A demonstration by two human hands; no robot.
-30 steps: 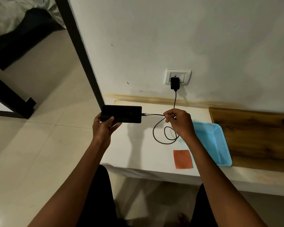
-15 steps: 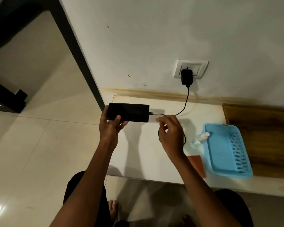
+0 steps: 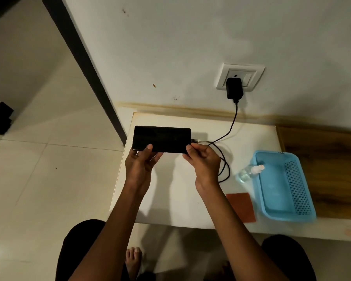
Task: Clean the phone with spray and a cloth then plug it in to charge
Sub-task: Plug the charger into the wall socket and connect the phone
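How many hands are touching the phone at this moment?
2. The left hand holds the left end of the phone, thumb on its lower edge. The right hand pinches its right end, by the plugged-in cable.

Home room, tiled floor (image 3: pixel 39 179), wall socket (image 3: pixel 240 79)

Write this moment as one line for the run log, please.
phone: held in both hands, screen dark | cable: at its right end | left hand: grips phone | right hand: grips phone | charger: in wall socket
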